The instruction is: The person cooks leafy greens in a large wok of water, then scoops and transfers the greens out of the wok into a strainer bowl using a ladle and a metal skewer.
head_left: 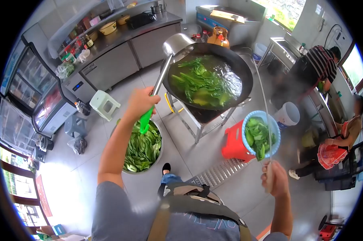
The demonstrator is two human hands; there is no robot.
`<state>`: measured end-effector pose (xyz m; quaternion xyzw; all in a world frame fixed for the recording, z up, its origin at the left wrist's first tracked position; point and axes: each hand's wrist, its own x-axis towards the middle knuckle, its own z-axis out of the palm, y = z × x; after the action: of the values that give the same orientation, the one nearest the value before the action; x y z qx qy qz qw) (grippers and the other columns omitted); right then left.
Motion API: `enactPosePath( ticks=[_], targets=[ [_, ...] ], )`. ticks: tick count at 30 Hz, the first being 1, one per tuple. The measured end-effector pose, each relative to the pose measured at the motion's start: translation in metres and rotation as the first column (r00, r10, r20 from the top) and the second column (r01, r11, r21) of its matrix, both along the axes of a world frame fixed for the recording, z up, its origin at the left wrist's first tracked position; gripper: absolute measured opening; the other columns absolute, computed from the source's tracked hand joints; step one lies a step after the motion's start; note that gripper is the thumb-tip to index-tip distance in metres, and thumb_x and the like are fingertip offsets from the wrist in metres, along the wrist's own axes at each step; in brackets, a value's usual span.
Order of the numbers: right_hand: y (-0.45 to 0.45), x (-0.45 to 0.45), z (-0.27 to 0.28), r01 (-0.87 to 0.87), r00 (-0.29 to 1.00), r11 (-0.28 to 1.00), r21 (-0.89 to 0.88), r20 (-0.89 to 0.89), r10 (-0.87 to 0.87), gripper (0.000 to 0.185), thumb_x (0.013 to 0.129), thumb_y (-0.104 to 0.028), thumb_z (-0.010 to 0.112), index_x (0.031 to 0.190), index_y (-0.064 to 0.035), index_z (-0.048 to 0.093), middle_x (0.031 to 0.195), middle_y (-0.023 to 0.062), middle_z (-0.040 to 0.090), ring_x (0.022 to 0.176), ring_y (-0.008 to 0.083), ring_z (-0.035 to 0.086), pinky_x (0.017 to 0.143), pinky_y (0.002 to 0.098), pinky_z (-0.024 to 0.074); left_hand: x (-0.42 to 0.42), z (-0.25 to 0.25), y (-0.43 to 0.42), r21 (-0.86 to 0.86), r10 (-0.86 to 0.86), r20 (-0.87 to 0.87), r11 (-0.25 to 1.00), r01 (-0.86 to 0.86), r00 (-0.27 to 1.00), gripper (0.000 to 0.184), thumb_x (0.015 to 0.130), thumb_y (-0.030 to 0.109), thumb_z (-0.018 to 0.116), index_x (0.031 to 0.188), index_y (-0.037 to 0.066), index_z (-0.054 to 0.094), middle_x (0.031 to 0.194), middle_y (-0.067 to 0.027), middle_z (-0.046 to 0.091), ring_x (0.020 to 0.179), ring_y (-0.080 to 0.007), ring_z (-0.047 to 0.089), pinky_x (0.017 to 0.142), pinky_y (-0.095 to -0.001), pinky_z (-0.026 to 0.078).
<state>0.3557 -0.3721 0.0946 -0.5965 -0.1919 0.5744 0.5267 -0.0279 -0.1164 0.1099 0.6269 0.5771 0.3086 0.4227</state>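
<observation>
My left hand (142, 103) is wrapped round the long handle of a metal ladle (178, 43) with a green grip. Its deep, pot-like bowl is at the left rim of a large black wok (247, 76). Leafy greens (198, 78) float in liquid inside the wok. In my right hand (277, 180) is a long, thin-handled utensil (264, 96). It reaches up past the wok's right side, and I cannot make out its head. Below my left forearm, cut greens (141, 150) fill a round metal container. More greens (257, 132) lie in a light-blue basket (276, 126).
The wok rests on a metal stand (198, 130). A red stool (233, 140) supports the basket beside a floor drain grate (219, 173). A pale stool (104, 105) stands left. Two people, one in a striped shirt (320, 62), are at the right. An orange gas cylinder (219, 38) stands behind.
</observation>
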Motion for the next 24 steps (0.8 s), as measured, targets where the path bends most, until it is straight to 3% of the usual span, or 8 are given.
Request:
enactPosePath(
  ticks=[2,7,10,14,16,17,20,24],
  targets=[
    [0.026,-0.031,0.003,-0.067,0.981,0.991,-0.112,0.172,0.086,0.022,0.087,-0.021,0.046,0.104,-0.0077,0.048,0.068,0.0024,0.046,0.048,0.0091,0.044,0.037,0.0226,0.0356,-0.016,-0.006,0.025,0.022,-0.091,-0.077,0.995,0.093,0.993,0.021,0.072,0.014,0.054,0.087,0.000,0.051,0.061,-0.0071,0.052,0.042,-0.0150,0.053,0.039,-0.0287,0.043],
    [0.106,-0.091,0.017,0.063,0.894,0.983,-0.172,0.449,0.021,0.030,0.083,-0.014,0.046,0.110,-0.0024,0.049,0.069,0.0021,0.046,0.050,0.0090,0.046,0.039,0.0241,0.0396,-0.026,-0.018,0.155,0.144,-0.363,-0.373,0.886,0.440,0.854,0.025,0.070,0.012,0.055,0.088,-0.003,0.048,0.067,-0.0168,0.059,0.046,-0.0230,0.058,0.049,-0.0344,0.048],
    [0.142,-0.095,0.004,0.020,0.803,0.961,-0.275,0.577,0.148,0.028,0.080,-0.013,0.046,0.105,-0.0011,0.051,0.068,0.0027,0.048,0.051,0.0095,0.047,0.040,0.0247,0.0408,-0.011,-0.032,0.213,0.151,-0.429,-0.490,0.816,0.558,0.759,0.024,0.070,0.010,0.056,0.088,-0.003,0.047,0.072,-0.0207,0.059,0.055,-0.0303,0.060,0.058,-0.0388,0.049],
    [0.173,-0.124,-0.006,0.123,0.756,0.935,-0.332,0.641,0.128,0.018,0.078,-0.011,0.044,0.090,0.0002,0.052,0.068,0.0041,0.049,0.052,0.0124,0.049,0.040,0.0276,0.0413,0.012,-0.064,0.261,0.190,-0.420,-0.653,0.715,0.672,0.631,0.023,0.070,0.008,0.056,0.088,-0.004,0.048,0.074,-0.0215,0.059,0.069,-0.0350,0.060,0.064,-0.0422,0.048],
    [0.181,-0.129,-0.009,0.123,0.798,0.922,-0.368,0.588,0.129,0.015,0.079,-0.011,0.044,0.087,-0.0001,0.051,0.068,0.0057,0.049,0.051,0.0128,0.048,0.042,0.0286,0.0415,0.016,-0.077,0.274,0.144,-0.428,-0.686,0.713,0.687,0.588,0.024,0.070,0.008,0.056,0.089,-0.004,0.048,0.074,-0.0213,0.059,0.075,-0.0363,0.059,0.065,-0.0421,0.048],
    [0.184,-0.134,-0.010,0.132,0.822,0.910,-0.392,0.557,0.121,0.015,0.079,-0.011,0.044,0.087,-0.0004,0.051,0.070,0.0066,0.049,0.052,0.0130,0.048,0.042,0.0287,0.0414,0.014,-0.091,0.283,0.274,-0.396,-0.707,0.610,0.744,0.586,0.021,0.071,0.006,0.051,0.089,-0.006,0.046,0.066,-0.0222,0.058,0.055,-0.0310,0.060,0.057,-0.0401,0.048],
    [0.189,-0.153,-0.011,0.099,0.878,0.876,-0.472,0.456,0.146,0.014,0.080,-0.010,0.045,0.089,-0.0005,0.050,0.071,0.0077,0.049,0.052,0.0133,0.047,0.042,0.0282,0.0413,0.007,-0.070,0.273,0.000,-0.554,-0.599,0.722,0.692,0.578,0.019,0.072,0.006,0.052,0.085,-0.008,0.052,0.070,-0.0215,0.059,0.064,-0.0335,0.061,0.063,-0.0420,0.049],
    [0.191,-0.183,-0.014,0.060,0.977,0.896,-0.439,0.212,0.038,0.015,0.081,-0.011,0.047,0.093,-0.0012,0.049,0.070,0.0065,0.047,0.052,0.0129,0.047,0.042,0.0268,0.0410,-0.001,-0.060,0.269,-0.230,-0.659,-0.405,0.745,0.627,0.634,0.015,0.074,0.005,0.049,0.077,-0.009,0.053,0.066,-0.0171,0.058,0.057,-0.0253,0.060,0.055,-0.0370,0.049]
  ],
)
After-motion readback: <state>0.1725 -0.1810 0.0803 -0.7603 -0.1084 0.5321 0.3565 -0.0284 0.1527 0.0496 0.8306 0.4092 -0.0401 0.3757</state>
